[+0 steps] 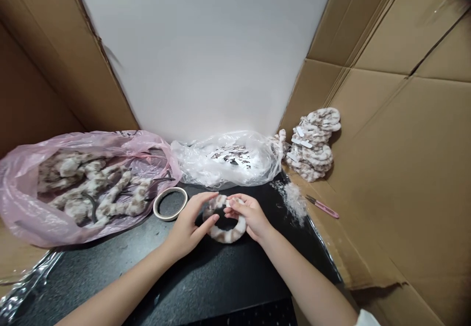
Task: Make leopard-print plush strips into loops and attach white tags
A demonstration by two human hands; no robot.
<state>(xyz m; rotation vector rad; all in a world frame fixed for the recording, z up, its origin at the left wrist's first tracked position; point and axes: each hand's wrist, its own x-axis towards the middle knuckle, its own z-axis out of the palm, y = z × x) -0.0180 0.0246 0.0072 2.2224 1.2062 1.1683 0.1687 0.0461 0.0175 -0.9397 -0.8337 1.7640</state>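
A fluffy white-and-brown ring (227, 236), like a plush scrunchie, is held just above the dark table in front of me. My left hand (193, 223) curves around its left side, thumb over the front and fingers behind. At the upper right, my right hand (250, 214) pinches the ring between thumb and fingers. A small white piece shows by the right fingertips, too small to make out fully. Left of my left hand lies a roll of tape (156, 209).
A pink plastic bag (22, 184) with fluffy strips lies left. Behind my hands is a clear bag (191, 166) of printed tags. Stacked fluffy rings (316, 139) with white tags, pink thread snips (327, 210) and loose fluff (294, 201) are right. Cardboard walls (405, 159) flank the table.
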